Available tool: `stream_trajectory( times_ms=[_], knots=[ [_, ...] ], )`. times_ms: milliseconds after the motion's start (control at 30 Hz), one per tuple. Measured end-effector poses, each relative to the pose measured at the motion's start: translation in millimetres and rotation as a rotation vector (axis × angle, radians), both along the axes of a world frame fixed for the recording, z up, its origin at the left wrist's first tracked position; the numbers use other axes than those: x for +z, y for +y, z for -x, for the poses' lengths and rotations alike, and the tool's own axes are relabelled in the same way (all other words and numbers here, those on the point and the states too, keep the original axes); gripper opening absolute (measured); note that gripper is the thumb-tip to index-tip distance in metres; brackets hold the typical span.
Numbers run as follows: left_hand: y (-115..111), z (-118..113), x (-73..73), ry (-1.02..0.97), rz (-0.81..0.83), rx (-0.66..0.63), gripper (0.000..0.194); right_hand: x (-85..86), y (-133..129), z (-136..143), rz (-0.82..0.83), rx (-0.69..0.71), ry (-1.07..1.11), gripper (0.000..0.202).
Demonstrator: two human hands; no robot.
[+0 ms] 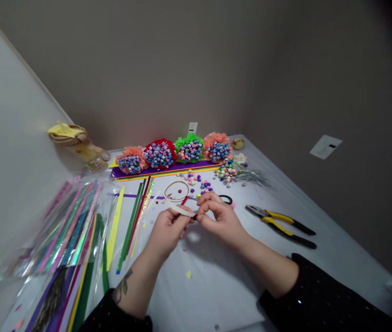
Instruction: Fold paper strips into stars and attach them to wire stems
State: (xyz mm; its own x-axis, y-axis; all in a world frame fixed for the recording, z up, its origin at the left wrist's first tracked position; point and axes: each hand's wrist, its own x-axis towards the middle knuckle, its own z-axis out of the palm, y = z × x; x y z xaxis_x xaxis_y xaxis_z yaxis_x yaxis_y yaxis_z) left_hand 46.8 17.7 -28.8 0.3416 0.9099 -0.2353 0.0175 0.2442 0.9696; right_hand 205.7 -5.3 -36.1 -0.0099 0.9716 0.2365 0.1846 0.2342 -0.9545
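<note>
Between my two hands is a narrow paper strip (184, 211), pale on one face, with red showing at its ends. My left hand (168, 227) is closed, its thumb pressing the strip against the fingers. The fingertips of my right hand (218, 216) pinch the strip's right end, where a small dark red part shows. Just beyond the hands lie a thin round hoop (165, 193) with a small red paper star (179, 191) inside it, and a pair of scissors (226, 199), partly hidden by my right hand.
Pliers (280, 223) with yellow and black handles lie to the right. Several crepe-paper flowers (160, 153) filled with paper stars line the back. Clear packets of coloured strips (74, 226) and loose green strips (131, 226) cover the left. A wall (196, 69) closes off the back.
</note>
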Motion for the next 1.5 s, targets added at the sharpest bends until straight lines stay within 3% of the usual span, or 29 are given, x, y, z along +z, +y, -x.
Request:
stream_trajectory(
  times_ms=[133,367,567,733,967,1167,1300,1500],
  knots=[
    [3,0,1.4,0.036,-0.03,-0.016,0.02,3.6,-1,1,-0.017,-0.002,-0.041,0.009],
    [3,1,11.0,0.239,-0.268,-0.04,0.013,3.4,-1,1,-0.073,-0.009,-0.116,0.011],
    [1,4,9.5,0.366,-0.455,-0.012,0.012,-1.4,2,0,-0.009,0.052,-0.064,0.009],
    [1,2,5.5,0.349,-0.439,0.069,0.013,-5.1,4,2,0.049,0.076,-0.044,0.007],
    [0,-6,-4.5,0.27,-0.387,0.071,0.016,-6.9,5,3,0.102,0.067,0.066,0.015],
    [1,-3,-5.4,0.248,-0.524,0.019,0.018,-10.8,8,2,0.187,0.094,0.22,0.014],
    [2,-2,-4.9,0.265,-0.606,0.03,0.015,-12.0,8,2,0.188,0.112,0.206,0.012],
    [0,-1,-2.5,0.262,-0.573,0.074,0.012,-9.5,8,0,0.148,0.121,0.163,0.013]
  ],
)
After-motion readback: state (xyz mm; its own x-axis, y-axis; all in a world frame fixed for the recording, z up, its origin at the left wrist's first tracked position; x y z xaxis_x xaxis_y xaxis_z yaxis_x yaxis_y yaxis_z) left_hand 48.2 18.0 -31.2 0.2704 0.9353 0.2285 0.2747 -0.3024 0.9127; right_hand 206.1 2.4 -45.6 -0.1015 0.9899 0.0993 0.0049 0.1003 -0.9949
